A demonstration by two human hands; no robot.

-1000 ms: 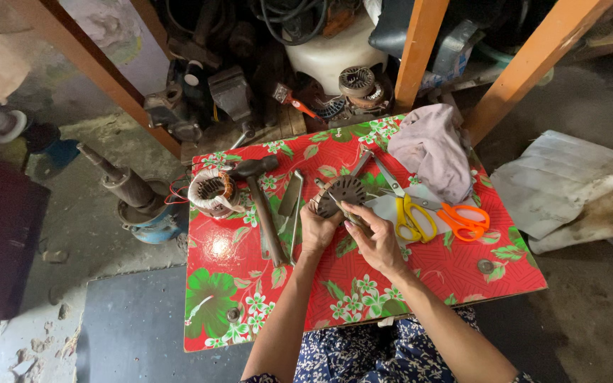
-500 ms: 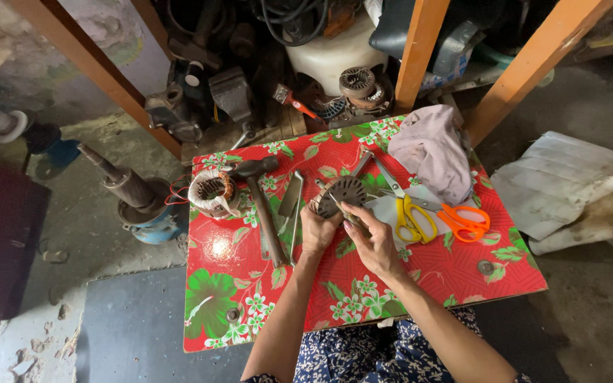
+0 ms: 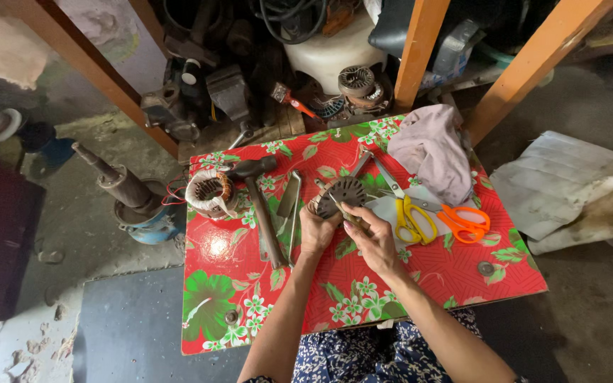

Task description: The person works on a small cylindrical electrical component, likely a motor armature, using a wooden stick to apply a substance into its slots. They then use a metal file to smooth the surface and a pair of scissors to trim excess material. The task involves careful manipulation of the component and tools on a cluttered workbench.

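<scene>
Item: round slotted metal stator core (image 3: 340, 195), dull grey, held over the glossy red floral tablecloth (image 3: 420, 273). I saw my left hand (image 3: 317, 230) clasping its lower rim; right hand (image 3: 370, 237) pinched a thin strip against it. Nearby: wooden-handled hammer (image 3: 260, 202), yellow scissors (image 3: 409, 213), orange scissors (image 3: 462, 221).

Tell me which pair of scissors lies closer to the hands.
The yellow-handled scissors, right beside the right hand. The orange-handled scissors lie farther out, toward the table's right side.

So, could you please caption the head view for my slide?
Left hand and right hand hold a slotted motor stator over a red floral table, beside hammer and scissors.
</scene>
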